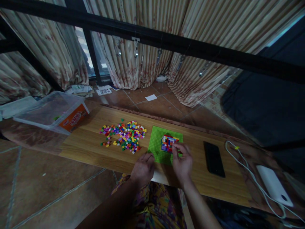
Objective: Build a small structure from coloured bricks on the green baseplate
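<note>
Many loose bricks [124, 135] are still lying left of the baseplate [157, 144] while the right hand [182, 160] is pinching the small partly built block [168, 142] mid-plate and the left hand [143, 168] is curling, closed, at its near edge.

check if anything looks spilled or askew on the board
Nothing looks damaged. The loose bricks lie scattered in a heap on the wooden board, left of the green baseplate. The plastic tub sits tilted at the board's left end.
</note>
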Available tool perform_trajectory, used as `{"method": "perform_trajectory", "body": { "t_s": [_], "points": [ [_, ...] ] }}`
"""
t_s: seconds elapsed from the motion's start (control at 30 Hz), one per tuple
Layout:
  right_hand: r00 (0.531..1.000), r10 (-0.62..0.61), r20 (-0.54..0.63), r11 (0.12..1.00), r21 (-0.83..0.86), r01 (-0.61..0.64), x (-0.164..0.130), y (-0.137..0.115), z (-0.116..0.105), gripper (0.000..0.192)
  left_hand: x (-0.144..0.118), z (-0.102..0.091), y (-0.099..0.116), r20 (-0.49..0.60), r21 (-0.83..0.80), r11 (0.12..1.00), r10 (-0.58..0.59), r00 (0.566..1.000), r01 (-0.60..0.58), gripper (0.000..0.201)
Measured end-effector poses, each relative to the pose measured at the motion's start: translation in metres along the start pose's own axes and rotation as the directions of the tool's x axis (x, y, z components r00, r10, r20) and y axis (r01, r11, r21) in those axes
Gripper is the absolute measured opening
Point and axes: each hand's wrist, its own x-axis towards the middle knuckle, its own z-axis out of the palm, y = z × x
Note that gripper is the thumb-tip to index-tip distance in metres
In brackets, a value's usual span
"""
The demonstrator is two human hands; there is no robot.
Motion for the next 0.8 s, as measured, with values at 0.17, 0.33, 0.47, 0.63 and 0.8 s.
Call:
{"method": "perform_trajectory", "body": {
  "t_s": [0.17, 0.33, 0.47, 0.63, 0.8],
  "points": [
    [0.979, -0.183, 0.090, 0.953, -0.227, 0.199, -0.007, 0.002, 0.007, 0.023, 0.000, 0.001, 0.000, 0.002, 0.006, 1.000, -0.002, 1.000, 0.002, 0.015],
    [0.947, -0.277, 0.160, 0.859, -0.400, 0.319, -0.011, 0.010, 0.012, 0.025, 0.000, 0.001, 0.000, 0.007, 0.002, 1.000, -0.012, 1.000, 0.012, 0.016],
    [0.940, -0.290, 0.179, 0.811, -0.475, 0.341, -0.012, 0.010, 0.013, 0.027, 0.000, 0.001, 0.001, 0.006, 0.004, 1.000, -0.026, 1.000, 0.026, 0.014],
    [0.929, -0.320, 0.188, 0.774, -0.513, 0.371, -0.012, 0.011, 0.011, 0.026, 0.000, 0.001, 0.001, 0.014, -0.008, 0.999, -0.031, 0.999, 0.031, 0.014],
    [0.922, -0.333, 0.197, 0.766, -0.514, 0.386, -0.013, 0.014, 0.012, 0.026, 0.001, 0.000, 0.002, 0.022, 0.003, 1.000, -0.029, 0.999, 0.029, 0.014]
  ]
}}
